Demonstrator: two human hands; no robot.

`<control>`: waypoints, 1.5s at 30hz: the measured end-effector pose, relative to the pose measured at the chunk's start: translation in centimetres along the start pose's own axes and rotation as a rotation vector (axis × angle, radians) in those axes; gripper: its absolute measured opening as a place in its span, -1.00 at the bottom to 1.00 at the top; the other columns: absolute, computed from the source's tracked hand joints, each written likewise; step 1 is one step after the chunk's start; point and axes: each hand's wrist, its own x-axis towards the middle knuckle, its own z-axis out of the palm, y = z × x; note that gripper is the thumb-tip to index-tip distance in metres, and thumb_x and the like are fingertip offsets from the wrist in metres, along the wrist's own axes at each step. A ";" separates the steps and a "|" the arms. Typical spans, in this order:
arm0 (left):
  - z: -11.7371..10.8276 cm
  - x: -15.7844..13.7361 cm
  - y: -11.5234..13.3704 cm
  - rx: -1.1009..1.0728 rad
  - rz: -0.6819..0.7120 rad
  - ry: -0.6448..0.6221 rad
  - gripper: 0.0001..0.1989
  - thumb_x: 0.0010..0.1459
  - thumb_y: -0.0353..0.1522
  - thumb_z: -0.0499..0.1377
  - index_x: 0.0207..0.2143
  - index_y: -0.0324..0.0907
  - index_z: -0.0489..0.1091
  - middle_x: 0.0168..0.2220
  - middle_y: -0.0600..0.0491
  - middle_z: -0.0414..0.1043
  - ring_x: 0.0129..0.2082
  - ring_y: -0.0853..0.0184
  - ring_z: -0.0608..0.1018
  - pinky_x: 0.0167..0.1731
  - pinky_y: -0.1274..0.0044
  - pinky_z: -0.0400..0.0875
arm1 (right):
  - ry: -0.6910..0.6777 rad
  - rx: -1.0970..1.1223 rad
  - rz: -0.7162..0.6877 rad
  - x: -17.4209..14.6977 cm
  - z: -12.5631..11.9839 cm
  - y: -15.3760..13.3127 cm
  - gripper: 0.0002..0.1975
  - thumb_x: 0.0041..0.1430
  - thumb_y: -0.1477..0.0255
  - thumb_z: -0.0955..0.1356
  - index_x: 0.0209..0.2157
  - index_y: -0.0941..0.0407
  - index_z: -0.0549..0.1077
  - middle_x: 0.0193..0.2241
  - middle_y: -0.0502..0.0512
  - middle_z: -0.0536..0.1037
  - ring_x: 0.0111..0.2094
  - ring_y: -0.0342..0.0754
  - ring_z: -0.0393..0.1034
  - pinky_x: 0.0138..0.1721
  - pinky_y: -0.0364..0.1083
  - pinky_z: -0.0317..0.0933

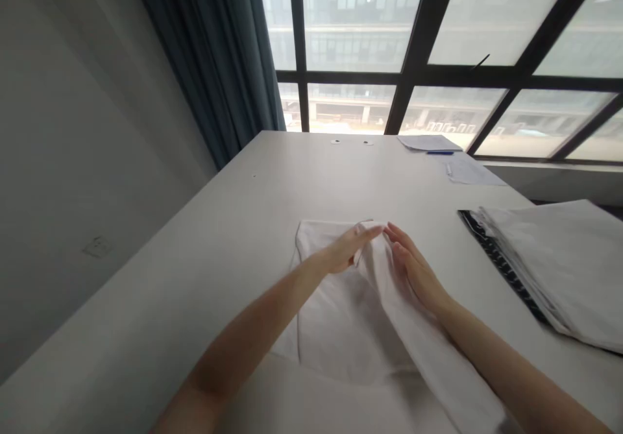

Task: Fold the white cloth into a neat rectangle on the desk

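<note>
A white cloth (341,330) lies on the table in front of me, its right part lifted into a long slanting fold that runs toward the lower right. At the far end of this fold, my left hand (345,250) is closed on the fabric, thumb and fingers at its edge. My right hand (418,275) rests along the outer side of the fold, fingers stretched out flat against it. The fingertips of both hands nearly meet at the top. Dark seam-like lines show along the cloth's left and far edges. Part of the cloth is hidden beneath my hands and forearms.
A stack of folded white cloth (569,265) lies on a black gridded mat (506,268) at the right. Papers (472,171) and a blue pen (440,153) are at the far right of the white table (233,246). A wall and a blue curtain (214,51) border the left.
</note>
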 end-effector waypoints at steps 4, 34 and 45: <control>-1.7 0.1 1.1 0.182 0.010 0.293 -0.60 -0.02 -0.51 0.22 -0.06 -0.23 0.39 -0.39 0.05 0.50 -0.42 0.40 0.52 -0.40 0.59 0.41 | -0.012 0.034 0.028 0.2 -2.0 -1.3 -0.54 0.15 0.13 0.32 0.06 -0.03 0.36 0.12 0.10 0.39 0.16 0.04 0.23 0.22 0.10 0.04; -12.9 -2.5 1.6 1.073 0.099 0.665 -0.54 0.12 -0.48 0.14 0.10 -0.22 0.25 -0.35 0.06 0.45 -0.35 0.32 0.50 -0.24 0.53 0.36 | -0.892 -0.704 -0.443 -7.9 0.5 -4.8 -0.38 0.21 0.13 0.30 0.25 -0.01 0.17 0.24 0.14 0.24 0.31 0.12 -0.09 0.29 0.25 -0.37; -13.9 -1.5 1.5 1.408 0.020 0.694 -0.65 0.28 -0.33 0.02 0.09 -0.08 0.31 -0.20 -0.08 0.52 -0.17 0.15 0.53 -0.14 0.43 0.30 | -0.881 -0.799 -0.420 -8.5 2.4 -4.4 -0.37 0.16 0.35 0.35 0.26 -0.02 0.16 0.29 0.13 0.14 0.31 0.15 -0.09 0.28 0.26 -0.26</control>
